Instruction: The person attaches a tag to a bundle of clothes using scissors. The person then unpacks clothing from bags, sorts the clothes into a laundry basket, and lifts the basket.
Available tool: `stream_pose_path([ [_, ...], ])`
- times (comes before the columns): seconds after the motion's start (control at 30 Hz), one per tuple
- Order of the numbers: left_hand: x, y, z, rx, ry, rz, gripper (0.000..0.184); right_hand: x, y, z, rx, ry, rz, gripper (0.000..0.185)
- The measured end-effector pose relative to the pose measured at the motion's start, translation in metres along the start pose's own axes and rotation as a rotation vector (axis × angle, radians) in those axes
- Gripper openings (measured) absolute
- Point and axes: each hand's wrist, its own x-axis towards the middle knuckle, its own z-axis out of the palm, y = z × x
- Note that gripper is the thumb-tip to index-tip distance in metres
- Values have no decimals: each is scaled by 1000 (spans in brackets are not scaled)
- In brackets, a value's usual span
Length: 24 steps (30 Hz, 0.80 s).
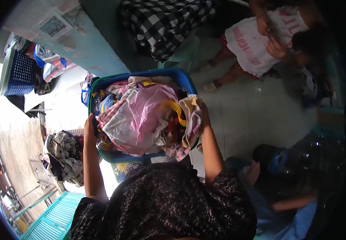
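Note:
A blue basket with a green rim (141, 74) is held up in front of my body. Clothes (145, 110) fill it in a heap, pink, white, red and yellow pieces among them, and some hang over its right side. My left hand (89, 125) grips the basket's left edge, its fingers partly hidden behind the side. On the opposite side, my right hand (204, 114) is closed at the right edge beside the overhanging clothes, with its fingertips hidden.
A person in a white shirt (257, 44) stands at the upper right; another, in blue, is at the lower right. A checkered cloth (161, 28) covers something ahead. At left are a dark blue basket (23, 74), piled clothes (63, 156) and a green slatted bench (53, 218).

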Motion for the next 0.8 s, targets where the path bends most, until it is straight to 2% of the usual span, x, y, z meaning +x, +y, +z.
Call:
stream_pose_path([
  [0.07,-16,11,14,63,-3,37,30,-14,-10,4,-23,-15,-50,31],
  [0.1,-16,4,23,172,111,204,30,-22,-16,-9,119,-57,-34,30],
  [0.13,-31,4,49,189,110,163,29,-31,-22,-23,260,-97,-13,29],
  [0.17,-48,10,81,199,109,128,28,-31,-16,-54,86,-45,-134,35],
  [0.2,-57,9,105,190,71,86,26,-50,-35,-67,495,158,81,36],
  [0.23,-67,4,132,265,45,197,24,-60,-44,-87,529,252,104,36],
  [0.3,-75,-2,181,273,-16,93,24,-79,-55,-134,412,369,85,36],
  [0.37,-82,-11,225,414,-112,81,26,-99,-61,-177,325,483,78,37],
  [0.43,-90,-13,273,376,-217,-42,28,-114,-64,-218,248,590,87,37],
  [0.5,-69,-47,298,453,-330,84,43,-120,-65,-251,193,680,94,37],
  [0.57,-59,-52,332,664,-360,121,49,-119,-61,-272,157,741,103,38],
  [0.63,-35,-80,358,707,-400,219,52,-113,-51,-296,144,790,105,38],
  [0.8,32,-142,410,749,-441,162,49,-79,-18,-326,153,843,90,39],
])
